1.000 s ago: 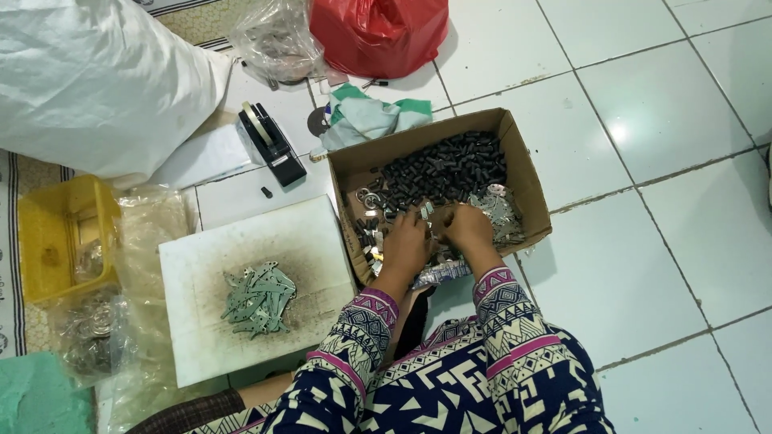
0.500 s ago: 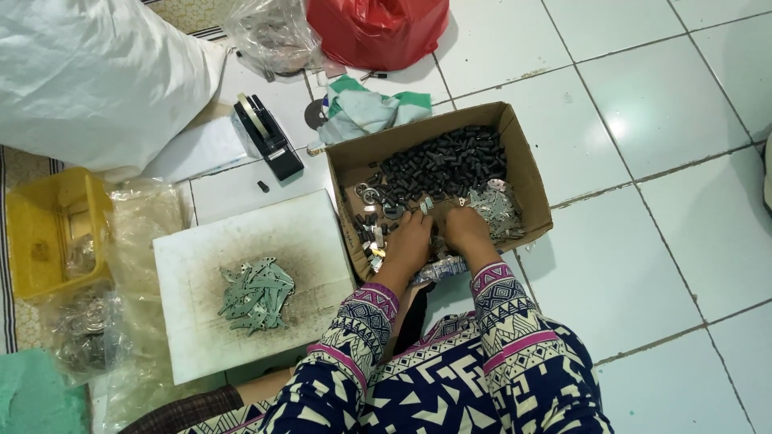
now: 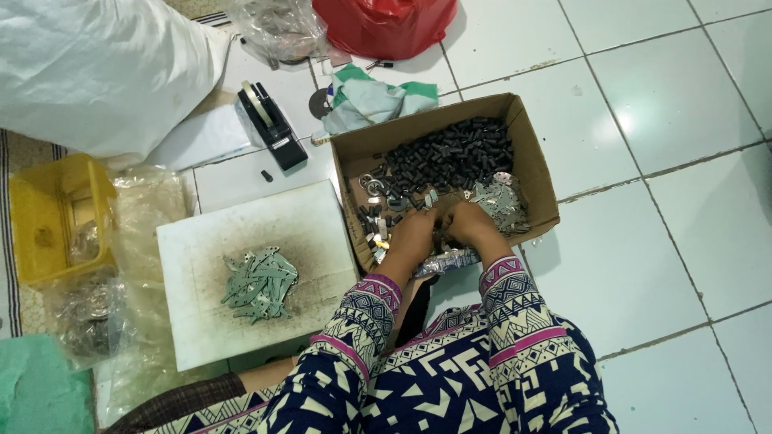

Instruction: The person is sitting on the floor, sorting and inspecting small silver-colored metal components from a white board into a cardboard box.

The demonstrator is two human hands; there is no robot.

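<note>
Both hands, left hand (image 3: 412,231) and right hand (image 3: 469,224), dig inside the cardboard box (image 3: 537,165); finger spread hidden; metal plates (image 3: 500,201) might spill over its low front edge.

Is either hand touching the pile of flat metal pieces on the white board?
No, both hands, left and right, are inside the cardboard box, apart from the metal pieces on the board.

One head-worn camera looks steeply down from above the seated person; it sits fairly near, facing the tiled floor (image 3: 659,241); no second view.
</note>
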